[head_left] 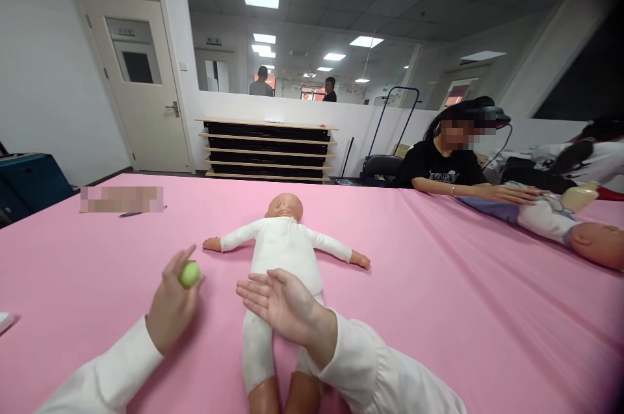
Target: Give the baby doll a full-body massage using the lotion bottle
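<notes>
My left hand (pixel 173 307) grips a small yellow-green ball (pixel 190 274) between thumb and fingers, over the pink cloth left of the doll. Palm up and fingers stretched, my right hand (pixel 283 307) is open and holds nothing; it is over the doll's lower body. The baby doll (pixel 285 251) lies on its back, arms spread, in a white long-sleeved suit, head toward the far edge. My right hand and forearm hide part of its hips and legs. Whether that hand touches the doll, I cannot tell.
Pink cloth (pixel 414 323) covers the table, wrinkled at right. Across it, a person (pixel 448 154) in a black shirt and headset handles a second doll (pixel 550 222) near a bottle (pixel 580 196). A blurred-out item (pixel 121 199) and a pen (pixel 129 214) lie far left.
</notes>
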